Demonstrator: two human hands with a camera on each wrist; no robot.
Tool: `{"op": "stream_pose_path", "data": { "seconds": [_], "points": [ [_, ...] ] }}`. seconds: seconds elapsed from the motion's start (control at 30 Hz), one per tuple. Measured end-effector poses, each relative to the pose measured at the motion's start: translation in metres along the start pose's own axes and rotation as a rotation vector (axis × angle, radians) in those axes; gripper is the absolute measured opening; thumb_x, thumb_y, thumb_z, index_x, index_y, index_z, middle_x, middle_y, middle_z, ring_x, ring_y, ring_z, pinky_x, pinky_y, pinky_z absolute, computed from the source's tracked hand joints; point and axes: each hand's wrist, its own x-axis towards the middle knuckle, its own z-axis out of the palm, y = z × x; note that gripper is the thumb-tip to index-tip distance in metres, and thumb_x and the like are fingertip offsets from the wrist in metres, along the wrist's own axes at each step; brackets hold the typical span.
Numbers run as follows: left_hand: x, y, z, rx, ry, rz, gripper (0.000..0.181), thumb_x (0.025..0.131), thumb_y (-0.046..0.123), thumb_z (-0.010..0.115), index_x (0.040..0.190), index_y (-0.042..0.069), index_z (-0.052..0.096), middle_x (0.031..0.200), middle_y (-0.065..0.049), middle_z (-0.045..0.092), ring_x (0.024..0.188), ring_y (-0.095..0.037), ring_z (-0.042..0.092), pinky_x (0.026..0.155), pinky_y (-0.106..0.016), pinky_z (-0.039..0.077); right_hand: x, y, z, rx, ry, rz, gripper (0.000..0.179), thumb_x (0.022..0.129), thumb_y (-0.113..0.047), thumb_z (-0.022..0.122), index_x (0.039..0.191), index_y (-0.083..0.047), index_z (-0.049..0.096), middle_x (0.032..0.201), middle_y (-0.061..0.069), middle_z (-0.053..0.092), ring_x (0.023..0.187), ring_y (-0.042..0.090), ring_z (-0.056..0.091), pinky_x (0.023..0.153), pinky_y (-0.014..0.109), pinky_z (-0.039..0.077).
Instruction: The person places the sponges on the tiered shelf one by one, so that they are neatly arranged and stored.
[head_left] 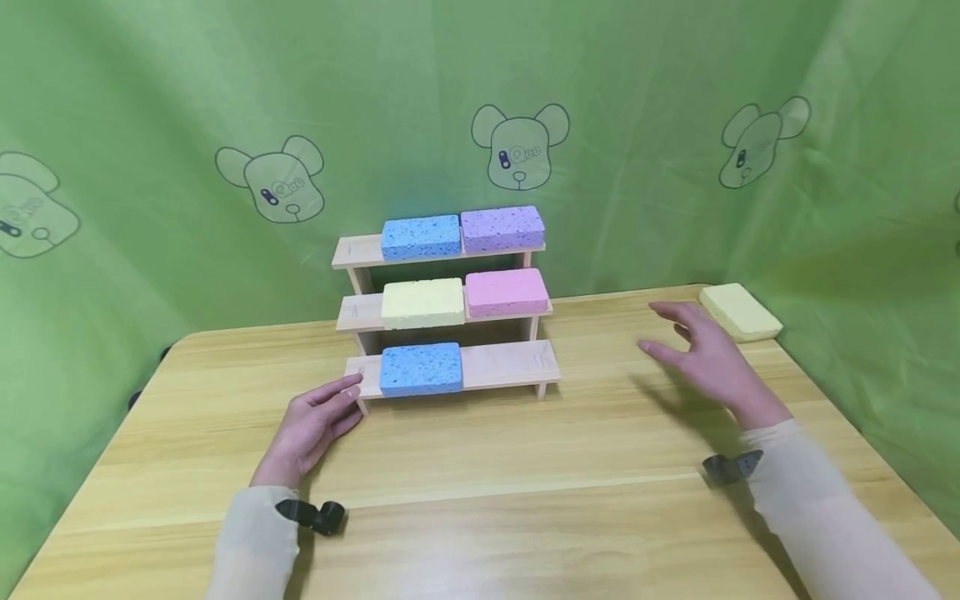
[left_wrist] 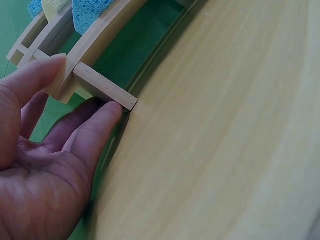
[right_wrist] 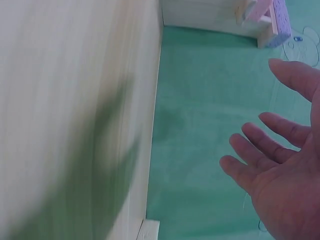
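A three-tier wooden stand [head_left: 510,365] holds sponges on its steps. Blue [head_left: 420,237] and purple sponges [head_left: 502,229] lie on the top step, yellow [head_left: 423,303] and pink ones [head_left: 507,292] on the middle. Another blue sponge [head_left: 421,368] lies on the bottom step, left of centre. My left hand [head_left: 313,427] grips that step's left end, thumb on the board [left_wrist: 95,45] and fingers against the short leg [left_wrist: 105,86]. Fingers spread, my right hand [head_left: 708,358] hovers over the table, holding nothing. Just beyond it lies a second yellow sponge [head_left: 740,312].
The wooden table [head_left: 480,500] reaches back to a green curtain [head_left: 397,100] printed with bear heads, which also closes in both sides. The second yellow sponge sits at the table's right back corner, against the curtain. Dark cameras [head_left: 322,517] are strapped to both sleeves.
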Motion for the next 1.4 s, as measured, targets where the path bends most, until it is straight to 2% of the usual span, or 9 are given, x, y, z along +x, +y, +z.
{"op": "stream_pose_path", "data": {
  "seconds": [0.27,0.4,0.53,0.63,0.9,1.13,1.23,1.4],
  "points": [
    [0.001,0.0,0.0,0.007,-0.005,0.004,0.034,0.093,0.006,0.068,0.127,0.002,0.064,0.149,-0.015,0.041,0.113,-0.018,0.061,0.099,-0.036,0.051,-0.008,0.013,-0.018,-0.067,0.008,0.08,0.075,0.093,-0.036,0.07,0.149,0.0,0.035,0.151,0.027,0.029,0.137,0.052,0.023,0.109,0.071,0.019],
    [0.001,0.0,-0.001,-0.001,-0.002,0.005,0.026,0.094,0.005,0.067,0.119,0.007,0.07,0.147,-0.015,0.043,0.112,-0.018,0.061,0.099,-0.036,0.051,-0.009,0.022,-0.026,-0.085,0.051,0.094,0.075,0.093,-0.035,0.07,0.148,0.002,0.034,0.151,0.03,0.027,0.137,0.053,0.022,0.109,0.072,0.018],
    [0.001,0.001,0.0,0.0,-0.004,0.005,0.022,0.094,0.005,0.066,0.114,0.01,0.073,0.147,-0.014,0.043,0.112,-0.017,0.061,0.1,-0.036,0.051,-0.01,0.034,-0.033,-0.095,0.093,0.119,0.077,0.093,-0.036,0.069,0.149,0.003,0.032,0.153,0.031,0.023,0.142,0.05,0.008,0.113,0.07,0.005],
    [0.002,0.001,0.0,0.007,-0.007,0.006,0.023,0.094,0.005,0.066,0.116,0.009,0.072,0.147,-0.015,0.043,0.112,-0.018,0.061,0.099,-0.036,0.051,-0.01,0.044,-0.038,-0.09,0.113,0.144,0.08,0.093,-0.035,0.069,0.15,0.004,0.029,0.154,0.032,0.018,0.143,0.049,0.003,0.113,0.07,0.001],
    [0.003,0.001,0.001,0.012,-0.016,0.008,0.025,0.095,0.005,0.065,0.119,0.008,0.07,0.148,-0.015,0.042,0.113,-0.018,0.061,0.099,-0.036,0.051,-0.013,0.062,-0.046,-0.083,0.14,0.237,0.09,0.094,-0.042,0.066,0.152,0.006,0.017,0.153,0.038,0.008,0.137,0.058,0.009,0.111,0.072,0.009],
    [0.001,0.001,0.0,0.007,-0.009,0.002,0.024,0.094,0.005,0.066,0.117,0.009,0.071,0.149,-0.015,0.041,0.112,-0.018,0.061,0.1,-0.036,0.051,-0.014,0.076,-0.052,-0.101,0.169,0.302,0.096,0.094,-0.046,0.063,0.151,0.011,0.01,0.147,0.044,0.01,0.131,0.063,0.015,0.108,0.074,0.013],
    [-0.001,0.001,-0.001,0.012,-0.002,0.003,0.027,0.093,0.005,0.067,0.12,0.007,0.07,0.148,-0.015,0.042,0.112,-0.018,0.062,0.1,-0.037,0.051,-0.012,0.081,-0.056,-0.098,0.175,0.307,0.097,0.094,-0.047,0.064,0.149,0.015,0.013,0.142,0.046,0.021,0.125,0.063,0.028,0.104,0.075,0.025],
    [-0.002,0.002,-0.001,0.017,-0.002,-0.001,0.027,0.093,0.006,0.067,0.12,0.007,0.07,0.148,-0.013,0.044,0.112,-0.017,0.062,0.1,-0.037,0.05,-0.01,0.09,-0.066,-0.133,0.139,0.334,0.101,0.093,-0.05,0.063,0.146,0.019,0.009,0.139,0.048,0.024,0.123,0.064,0.029,0.101,0.075,0.027]
  ]
}}
